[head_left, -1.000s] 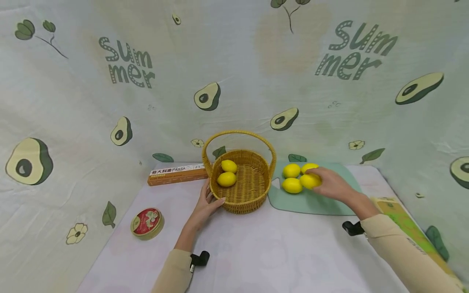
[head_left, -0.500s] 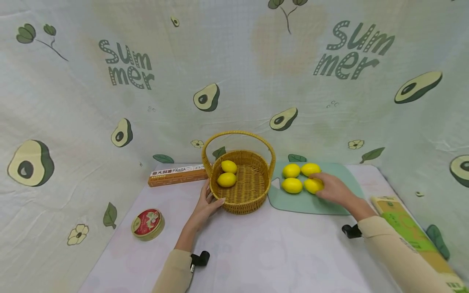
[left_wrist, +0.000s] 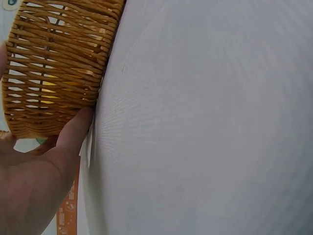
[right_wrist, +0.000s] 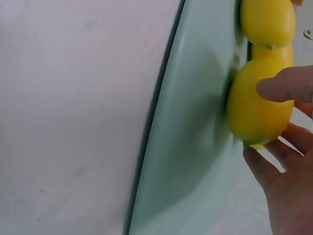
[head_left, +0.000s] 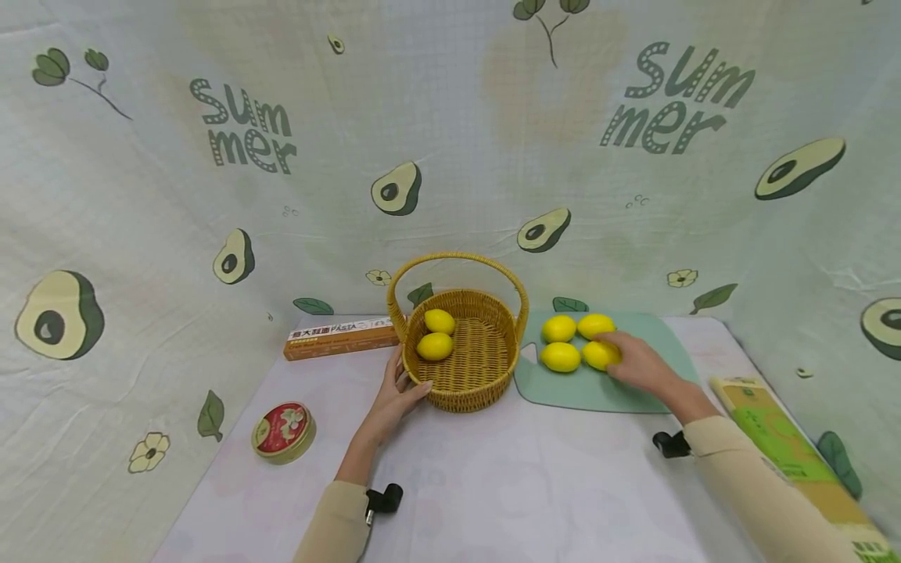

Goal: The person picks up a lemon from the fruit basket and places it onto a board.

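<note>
A brown wicker basket (head_left: 461, 402) with a tall arched handle stands mid-table, two yellow lemons (head_left: 435, 346) inside at its left. My left hand (head_left: 394, 397) holds the basket's left front side, thumb at the rim; in the left wrist view a finger (left_wrist: 77, 129) lies against the lower wall. On a pale green cutting board (head_left: 563, 395) to the right are several lemons (head_left: 561, 357). My right hand (head_left: 639, 363) grips the front right lemon (right_wrist: 259, 105), thumb on one side and fingers round the other. That lemon is low over the board; whether it touches is unclear.
A pasta box (head_left: 342, 338) lies behind the basket's left side. Nearer on the left is a round red-and-gold tin (head_left: 284, 432). A long green-and-tan package (head_left: 788, 446) lies along the right edge, beside my right forearm. A printed cloth (head_left: 472, 195) hangs behind the table.
My right hand has moved the lemon slightly right and down, away from the lemon behind it, into the front right spot. My left hand stays at the basket.
</note>
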Available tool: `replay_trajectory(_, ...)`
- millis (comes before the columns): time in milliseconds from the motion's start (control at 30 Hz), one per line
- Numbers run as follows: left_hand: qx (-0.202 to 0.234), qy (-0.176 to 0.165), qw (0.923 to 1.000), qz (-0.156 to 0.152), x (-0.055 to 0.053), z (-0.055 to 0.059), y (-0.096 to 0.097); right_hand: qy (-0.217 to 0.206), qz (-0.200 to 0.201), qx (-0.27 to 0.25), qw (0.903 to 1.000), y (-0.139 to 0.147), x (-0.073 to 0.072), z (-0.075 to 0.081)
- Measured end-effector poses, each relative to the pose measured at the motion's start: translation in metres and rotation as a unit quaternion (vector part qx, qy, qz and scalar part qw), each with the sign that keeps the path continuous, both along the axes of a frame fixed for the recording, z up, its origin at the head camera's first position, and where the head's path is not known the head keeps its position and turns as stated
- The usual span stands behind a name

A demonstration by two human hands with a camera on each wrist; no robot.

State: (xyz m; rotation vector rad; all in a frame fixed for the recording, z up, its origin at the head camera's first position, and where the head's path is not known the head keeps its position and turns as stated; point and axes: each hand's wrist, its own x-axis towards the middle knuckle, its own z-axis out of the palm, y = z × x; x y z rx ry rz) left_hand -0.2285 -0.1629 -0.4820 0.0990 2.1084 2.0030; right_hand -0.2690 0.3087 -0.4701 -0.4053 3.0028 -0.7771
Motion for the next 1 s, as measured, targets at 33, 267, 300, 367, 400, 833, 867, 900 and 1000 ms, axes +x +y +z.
replay_trajectory(33, 0.000, -0.001, 1.0000, 0.000, 0.000, 0.000, 0.000, 0.001, -0.001, 0.001, 1.0000, 0.000, 0.000, 0.000)
replay_trajectory(267, 0.009, 0.003, 1.0000, 0.001, 0.000, -0.001, 0.000, 0.001, -0.004, -0.001, 1.0000, 0.000, 0.005, 0.008)
replay_trajectory(300, 0.010, 0.004, 0.9999, 0.000, 0.000, -0.001, 0.001, 0.004, -0.004, -0.001, 1.0000, -0.001, 0.005, 0.010)
replay_trajectory(367, 0.013, 0.005, 0.9999, -0.001, 0.001, 0.000, 0.001, 0.011, -0.004, 0.000, 0.9999, -0.004, 0.007, 0.015)
replay_trajectory(400, 0.014, 0.004, 0.9999, -0.001, 0.001, 0.000, 0.001, 0.017, -0.002, 0.002, 0.9999, -0.006, 0.008, 0.017)
replay_trajectory(833, 0.001, 0.010, 0.9999, 0.013, -0.009, -0.019, 0.001, 0.076, 0.081, 0.000, 0.9938, -0.053, 0.023, 0.042)
replay_trajectory(867, 0.000, 0.013, 0.9998, 0.015, -0.010, -0.021, 0.000, 0.074, 0.087, -0.005, 0.9935, -0.058, 0.024, 0.044)
replay_trajectory(900, -0.001, 0.014, 0.9998, 0.016, -0.010, -0.022, 0.000, 0.072, 0.094, -0.009, 0.9929, -0.062, 0.025, 0.045)
replay_trajectory(1000, -0.004, 0.019, 0.9996, 0.020, -0.009, -0.025, 0.000, 0.079, 0.110, -0.025, 0.9905, -0.075, 0.026, 0.048)
